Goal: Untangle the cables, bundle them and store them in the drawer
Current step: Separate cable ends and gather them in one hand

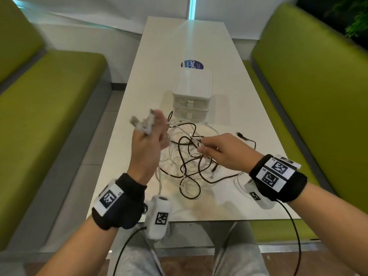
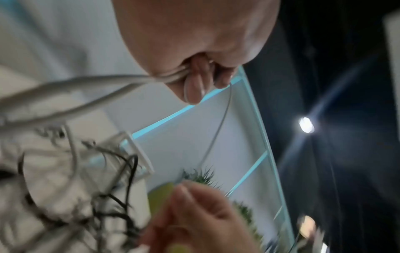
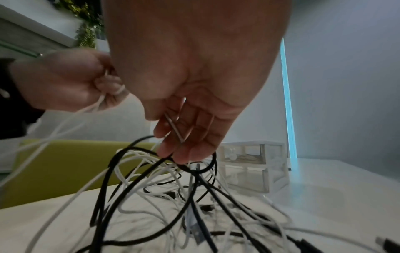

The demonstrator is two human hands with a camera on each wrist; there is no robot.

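A tangle of black and white cables [image 1: 189,164] lies on the white table [image 1: 229,108] in front of a small white two-drawer unit [image 1: 191,94], both drawers closed. My left hand [image 1: 151,132] is raised above the table's left side and grips several white cables [image 2: 164,77]; their plug ends [image 1: 143,122] stick up past the fingers. My right hand [image 1: 201,146] hovers over the tangle and pinches a thin white cable [image 3: 173,127] that runs across to the left hand [image 3: 65,82]. A black cable's plug [image 1: 240,134] lies loose to the right.
Green padded benches [image 1: 49,108] [image 1: 310,92] flank the table on both sides. A round blue sticker [image 1: 192,65] sits behind the drawer unit. The table's near edge [image 1: 199,220] is just ahead of my knees.
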